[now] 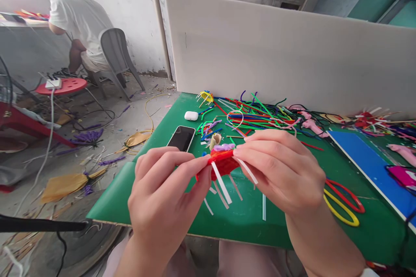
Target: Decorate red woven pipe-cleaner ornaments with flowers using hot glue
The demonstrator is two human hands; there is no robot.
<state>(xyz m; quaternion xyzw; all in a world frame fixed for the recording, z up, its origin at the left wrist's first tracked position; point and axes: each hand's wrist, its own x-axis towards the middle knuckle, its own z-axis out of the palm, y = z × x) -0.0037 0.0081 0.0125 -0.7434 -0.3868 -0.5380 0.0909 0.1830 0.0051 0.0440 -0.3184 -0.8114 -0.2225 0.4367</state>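
Between my two hands, above the green table point(240, 229), is a red woven piece point(224, 166) with several white strips point(222, 183) hanging from its edge. My left hand point(169, 199) pinches its left end between thumb and fingers. At the right end, my right hand point(282, 173) grips the edge with closed fingertips, close to one white strip. Just behind the red piece show a purple fuzzy bit point(224, 147) and a tan cardboard tube point(215, 140); I cannot tell whether they touch it. My fingers hide both ends of the piece.
Behind my hands lie a phone point(182, 137), a white earbud case point(191, 115) and a heap of coloured pipe cleaners point(260, 114). Pink glue guns point(313, 127) and a blue board point(370, 169) are at right. A white panel point(276, 52) stands behind. A person point(84, 26) sits far left.
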